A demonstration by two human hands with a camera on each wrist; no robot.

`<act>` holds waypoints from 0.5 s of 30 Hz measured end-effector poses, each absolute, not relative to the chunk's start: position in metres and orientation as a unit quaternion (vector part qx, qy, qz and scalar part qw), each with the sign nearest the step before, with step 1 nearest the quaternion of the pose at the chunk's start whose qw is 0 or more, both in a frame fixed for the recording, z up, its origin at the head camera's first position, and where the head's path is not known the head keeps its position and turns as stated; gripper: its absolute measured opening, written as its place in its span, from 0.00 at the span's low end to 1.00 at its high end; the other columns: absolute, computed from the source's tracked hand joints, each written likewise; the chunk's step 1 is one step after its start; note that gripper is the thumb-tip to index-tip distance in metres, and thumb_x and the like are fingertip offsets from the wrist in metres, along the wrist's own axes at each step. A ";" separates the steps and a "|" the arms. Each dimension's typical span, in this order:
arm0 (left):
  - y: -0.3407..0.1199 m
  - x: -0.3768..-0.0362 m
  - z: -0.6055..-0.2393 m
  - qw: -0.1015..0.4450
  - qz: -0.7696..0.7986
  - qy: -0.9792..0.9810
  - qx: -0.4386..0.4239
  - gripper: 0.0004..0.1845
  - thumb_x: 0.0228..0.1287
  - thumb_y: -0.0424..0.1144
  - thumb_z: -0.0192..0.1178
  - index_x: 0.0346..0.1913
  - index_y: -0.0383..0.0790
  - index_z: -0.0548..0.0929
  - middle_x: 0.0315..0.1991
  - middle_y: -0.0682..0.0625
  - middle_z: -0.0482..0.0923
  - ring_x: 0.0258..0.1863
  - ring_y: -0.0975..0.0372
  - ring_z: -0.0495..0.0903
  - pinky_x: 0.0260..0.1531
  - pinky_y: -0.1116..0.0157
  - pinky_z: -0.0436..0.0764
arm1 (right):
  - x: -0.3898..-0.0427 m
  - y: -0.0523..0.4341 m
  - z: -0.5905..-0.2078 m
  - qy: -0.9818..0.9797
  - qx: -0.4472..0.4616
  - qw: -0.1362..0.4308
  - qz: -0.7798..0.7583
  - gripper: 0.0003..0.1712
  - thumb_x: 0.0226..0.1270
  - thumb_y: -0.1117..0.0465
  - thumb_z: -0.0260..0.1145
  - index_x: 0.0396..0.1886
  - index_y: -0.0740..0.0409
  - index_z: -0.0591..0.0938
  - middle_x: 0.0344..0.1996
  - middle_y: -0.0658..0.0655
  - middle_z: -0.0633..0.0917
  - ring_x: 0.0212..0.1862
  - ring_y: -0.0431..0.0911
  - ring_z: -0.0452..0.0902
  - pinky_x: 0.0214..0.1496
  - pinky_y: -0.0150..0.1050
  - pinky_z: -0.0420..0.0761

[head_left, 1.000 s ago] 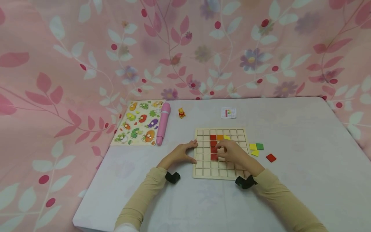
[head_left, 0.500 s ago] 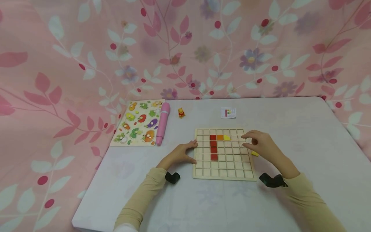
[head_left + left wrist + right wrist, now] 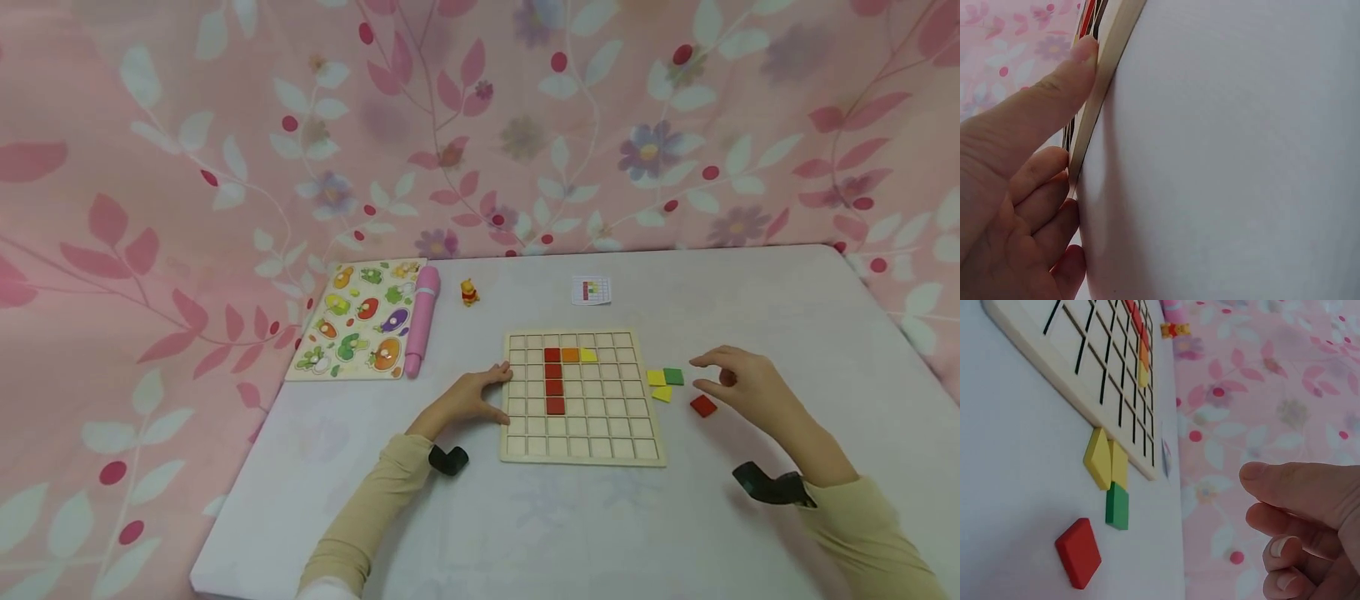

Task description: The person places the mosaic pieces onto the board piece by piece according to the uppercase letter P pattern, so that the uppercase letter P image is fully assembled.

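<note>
A wooden grid board point(image 3: 525, 450) bears a column of red square tiles point(image 3: 554, 387), with an orange tile point(image 3: 571, 355) and a yellow tile point(image 3: 588, 356) beside the top one. My left hand point(image 3: 467, 396) rests against the board's left edge, thumb and fingers spread apart; in the left wrist view the thumb point(image 3: 1075, 75) touches the rim. Right of the board my right hand point(image 3: 753, 390) hovers with nothing between thumb and forefinger. Closest to it are a loose red tile point(image 3: 703, 406) and a green tile point(image 3: 672, 377). Two yellow pieces point(image 3: 1098, 459) lie against the board's right edge.
A small card with a coloured grid pattern point(image 3: 591, 291) lies behind the board. Back left are a bear figurine point(image 3: 469, 292), a pink pen-shaped object point(image 3: 423, 321) and a vegetable puzzle board point(image 3: 352, 325). A floral cloth point(image 3: 525, 167) hangs behind the table.
My right hand has drawn back from the grid board and moved right, past the loose tiles. The tiles on the board look the same. My left hand stays at the board's edge.
</note>
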State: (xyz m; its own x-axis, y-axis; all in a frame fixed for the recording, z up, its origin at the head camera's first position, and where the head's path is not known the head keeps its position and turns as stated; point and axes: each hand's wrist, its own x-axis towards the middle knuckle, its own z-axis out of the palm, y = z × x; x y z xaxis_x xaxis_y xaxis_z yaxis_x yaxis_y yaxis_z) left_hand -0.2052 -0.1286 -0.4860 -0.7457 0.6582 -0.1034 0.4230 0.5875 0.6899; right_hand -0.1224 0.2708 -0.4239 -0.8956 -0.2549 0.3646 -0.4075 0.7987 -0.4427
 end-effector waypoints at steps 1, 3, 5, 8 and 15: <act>-0.129 -0.205 -0.486 0.178 0.334 0.873 0.309 0.45 0.38 0.45 0.73 0.62 0.36 0.66 0.65 0.50 0.55 0.64 0.61 0.52 0.61 0.65 0.52 | -0.121 0.273 -0.425 -0.939 0.173 0.139 0.263 0.17 0.40 0.71 0.73 0.35 0.66 0.82 0.29 0.56 0.79 0.21 0.40 0.61 0.16 0.30 0.64; -0.129 -0.205 -0.486 0.178 0.338 0.871 0.308 0.45 0.38 0.44 0.73 0.62 0.36 0.66 0.65 0.50 0.55 0.64 0.61 0.52 0.61 0.65 0.52 | -0.119 0.276 -0.429 -0.942 0.164 0.131 0.262 0.17 0.41 0.70 0.73 0.36 0.66 0.82 0.29 0.57 0.79 0.21 0.41 0.61 0.16 0.30 0.64; -0.129 -0.204 -0.486 0.177 0.343 0.870 0.308 0.45 0.38 0.44 0.73 0.63 0.36 0.66 0.65 0.50 0.56 0.64 0.61 0.52 0.61 0.65 0.52 | -0.117 0.279 -0.434 -0.944 0.156 0.122 0.264 0.18 0.42 0.69 0.73 0.36 0.67 0.82 0.29 0.57 0.78 0.22 0.41 0.61 0.16 0.29 0.64; -0.129 -0.204 -0.486 0.176 0.346 0.869 0.305 0.45 0.38 0.44 0.73 0.63 0.36 0.66 0.65 0.50 0.56 0.64 0.61 0.52 0.61 0.65 0.52 | -0.116 0.282 -0.442 -0.946 0.143 0.111 0.271 0.18 0.43 0.67 0.73 0.37 0.67 0.81 0.28 0.57 0.78 0.22 0.42 0.61 0.16 0.30 0.63; -0.129 -0.204 -0.486 0.181 0.340 0.874 0.296 0.45 0.37 0.45 0.73 0.63 0.37 0.66 0.65 0.52 0.56 0.64 0.63 0.52 0.61 0.66 0.52 | -0.116 0.286 -0.460 -0.952 0.079 0.068 0.288 0.20 0.46 0.62 0.72 0.39 0.67 0.81 0.32 0.62 0.79 0.26 0.46 0.64 0.16 0.36 0.69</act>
State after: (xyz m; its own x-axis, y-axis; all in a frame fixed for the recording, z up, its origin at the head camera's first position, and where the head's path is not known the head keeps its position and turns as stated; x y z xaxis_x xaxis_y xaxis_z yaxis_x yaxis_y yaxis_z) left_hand -0.2040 -0.1287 -0.4863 -0.7591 0.6408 -0.1147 0.3946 0.5931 0.7018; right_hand -0.1161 0.2860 -0.4600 -0.9782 -0.1115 0.1751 -0.1898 0.8220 -0.5369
